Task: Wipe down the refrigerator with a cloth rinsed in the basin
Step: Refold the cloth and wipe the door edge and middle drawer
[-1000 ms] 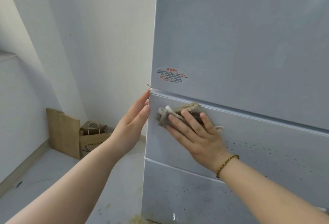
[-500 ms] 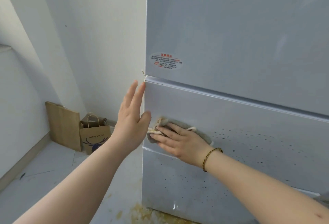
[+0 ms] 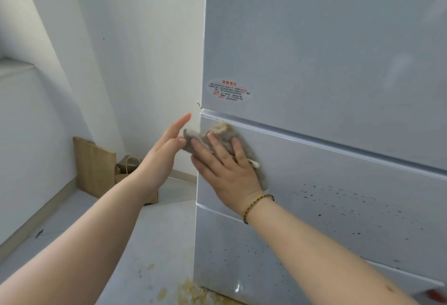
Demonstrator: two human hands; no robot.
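Note:
A pale grey refrigerator (image 3: pixel 338 50) fills the right of the view, with an upper door and two drawer fronts below. Dark specks dot the middle and lower drawer fronts. My right hand (image 3: pixel 225 171) lies flat with straight fingers on a grey-beige cloth (image 3: pixel 223 132), pressing it against the top left corner of the middle drawer front. My left hand (image 3: pixel 162 154) is open with fingers straight, beside the refrigerator's left edge, its palm close to the cloth's overhanging end. No basin is in view.
An oval warning sticker (image 3: pixel 228 92) sits low on the upper door. Brown paper bags (image 3: pixel 96 166) lean in the corner against the white wall. Yellowish stains (image 3: pixel 191 292) mark the floor at the refrigerator's base.
My right hand has slid the cloth up from the lower part of the middle drawer front to its top left corner. My left hand stays beside the left edge.

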